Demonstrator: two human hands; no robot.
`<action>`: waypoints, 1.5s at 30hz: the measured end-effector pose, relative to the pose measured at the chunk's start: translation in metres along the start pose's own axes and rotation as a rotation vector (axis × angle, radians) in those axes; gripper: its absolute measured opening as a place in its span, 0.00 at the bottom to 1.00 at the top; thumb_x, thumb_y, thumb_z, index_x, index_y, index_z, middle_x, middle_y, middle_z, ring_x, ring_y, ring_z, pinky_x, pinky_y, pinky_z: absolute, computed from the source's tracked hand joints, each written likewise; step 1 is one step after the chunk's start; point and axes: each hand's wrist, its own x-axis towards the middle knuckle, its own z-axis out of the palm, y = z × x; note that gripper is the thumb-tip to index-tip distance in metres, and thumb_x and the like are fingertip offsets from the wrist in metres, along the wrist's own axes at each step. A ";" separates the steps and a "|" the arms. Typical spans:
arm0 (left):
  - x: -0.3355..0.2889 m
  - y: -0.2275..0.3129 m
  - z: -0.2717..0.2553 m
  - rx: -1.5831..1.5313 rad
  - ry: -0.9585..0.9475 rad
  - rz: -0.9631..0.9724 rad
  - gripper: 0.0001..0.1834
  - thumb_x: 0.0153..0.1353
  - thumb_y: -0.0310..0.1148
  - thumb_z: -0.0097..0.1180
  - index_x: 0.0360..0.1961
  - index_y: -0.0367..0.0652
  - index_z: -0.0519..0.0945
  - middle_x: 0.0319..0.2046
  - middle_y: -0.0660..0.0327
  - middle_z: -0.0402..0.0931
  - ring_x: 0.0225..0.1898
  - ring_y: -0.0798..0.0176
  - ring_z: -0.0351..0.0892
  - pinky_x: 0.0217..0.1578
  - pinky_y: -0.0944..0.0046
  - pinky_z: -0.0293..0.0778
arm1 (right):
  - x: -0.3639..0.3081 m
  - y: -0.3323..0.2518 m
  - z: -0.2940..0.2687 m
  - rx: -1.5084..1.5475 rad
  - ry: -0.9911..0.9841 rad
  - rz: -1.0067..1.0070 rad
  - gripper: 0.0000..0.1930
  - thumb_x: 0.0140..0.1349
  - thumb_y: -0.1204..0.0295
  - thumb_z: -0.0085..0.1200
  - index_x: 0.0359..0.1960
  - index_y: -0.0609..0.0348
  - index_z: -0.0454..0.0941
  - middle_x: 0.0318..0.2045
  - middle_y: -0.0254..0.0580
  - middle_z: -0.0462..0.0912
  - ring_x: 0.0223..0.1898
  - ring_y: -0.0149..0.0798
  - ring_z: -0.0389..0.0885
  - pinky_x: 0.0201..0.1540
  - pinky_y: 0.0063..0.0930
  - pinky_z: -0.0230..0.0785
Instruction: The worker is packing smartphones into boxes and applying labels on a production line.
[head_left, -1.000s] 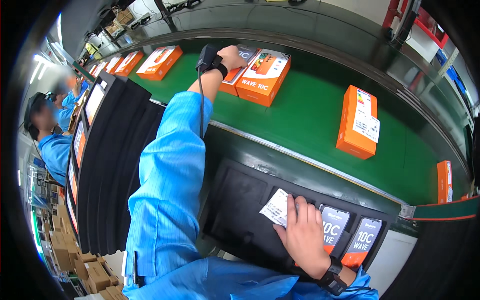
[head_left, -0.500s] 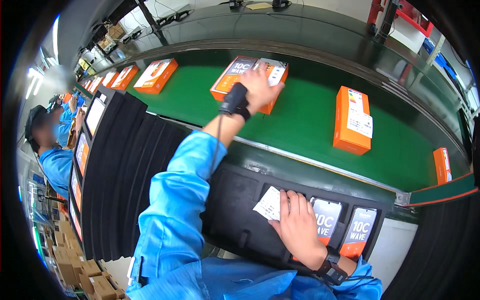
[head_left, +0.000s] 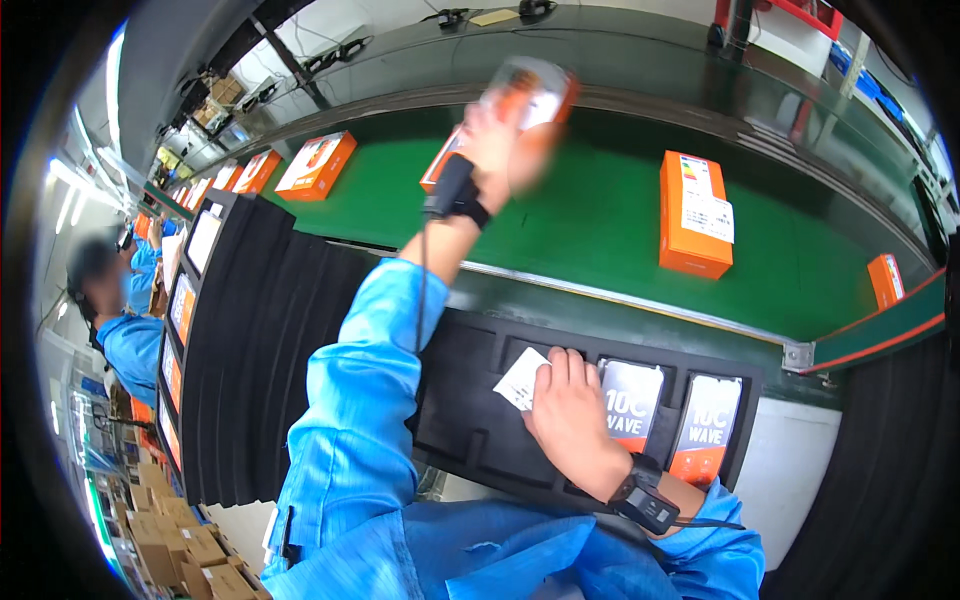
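Note:
Raised over the far side of the green conveyor belt (head_left: 600, 200), my left hand (head_left: 495, 150) grips an orange-and-white box (head_left: 550, 95), both smeared by motion. Behind that hand another orange box (head_left: 437, 170) rests on the belt, mostly covered. My right hand (head_left: 572, 420) is bent over the black foam tray (head_left: 450, 385) close to me, fingers together. A tilted white printed slip (head_left: 520, 380) sticks out between its thumb and fingers; what lies under the palm is hidden. Right of that hand, two phone-shaped pieces with grey and orange fronts (head_left: 632, 400) (head_left: 707, 430) sit in tray slots.
An orange box with white labels (head_left: 695, 225) lies on the belt at right, another (head_left: 885, 282) farther right. Several orange boxes (head_left: 315, 165) line the belt at left. Stacked black foam trays (head_left: 270, 350) stand left of my arm. A co-worker in blue (head_left: 130, 345) is beyond them.
My left hand has lifted one of the two adjoining orange boxes off the belt, up and away from me. My right hand keeps its place on the tray. The view has shifted slightly.

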 end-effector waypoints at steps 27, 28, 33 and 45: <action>0.002 -0.071 0.065 0.183 -0.379 -0.075 0.43 0.44 0.49 0.61 0.66 0.59 0.66 0.63 0.49 0.65 0.64 0.48 0.64 0.62 0.50 0.57 | 0.005 -0.013 0.005 -0.104 -0.034 0.101 0.25 0.47 0.65 0.62 0.46 0.66 0.74 0.32 0.41 0.80 0.38 0.39 0.78 0.42 0.34 0.66; 0.002 -0.046 0.051 0.012 -0.418 -0.131 0.45 0.42 0.46 0.63 0.66 0.59 0.65 0.63 0.49 0.66 0.61 0.48 0.67 0.61 0.50 0.61 | 0.005 -0.009 0.003 -0.111 -0.044 0.113 0.25 0.47 0.65 0.62 0.46 0.66 0.74 0.32 0.41 0.80 0.38 0.39 0.78 0.42 0.34 0.66; 0.006 -0.095 0.025 -1.748 -0.503 -0.563 0.38 0.61 0.27 0.53 0.70 0.36 0.51 0.62 0.51 0.65 0.59 0.57 0.70 0.59 0.59 0.66 | 0.000 -0.007 -0.013 -0.064 -0.040 -0.014 0.12 0.55 0.69 0.53 0.39 0.60 0.76 0.38 0.42 0.72 0.43 0.39 0.70 0.39 0.35 0.63; -0.109 -0.050 -0.017 -0.740 0.245 -0.152 0.19 0.55 0.25 0.51 0.49 0.41 0.80 0.46 0.53 0.77 0.48 0.54 0.76 0.50 0.59 0.71 | 0.016 0.004 -0.014 0.085 -0.055 -0.038 0.16 0.45 0.69 0.62 0.36 0.62 0.77 0.33 0.44 0.78 0.38 0.41 0.78 0.44 0.34 0.65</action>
